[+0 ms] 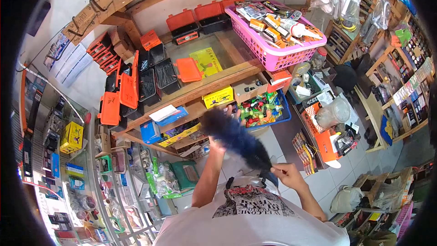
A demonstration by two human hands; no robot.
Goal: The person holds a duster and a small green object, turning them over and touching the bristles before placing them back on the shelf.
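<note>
A dark blue and black feather duster or similar bushy item (243, 146), blurred by motion, slants across the space in front of my chest. Its upper end covers part of my left hand (217, 145), whose fingers are mostly hidden or smeared. At the lower end, the fingers of my right hand (283, 173) are pinched on the dark item. Just beyond it, a blue tray (287, 113) holds many small green, red and yellow pieces, beside a yellow box (217, 97).
A wooden-framed glass counter (232, 78) carries black cases with orange lids (188, 69) and a pink basket (277, 59) full of packages. Glass shelves stand at the left. On the right, a clear plastic jar (334, 113) sits among boxes.
</note>
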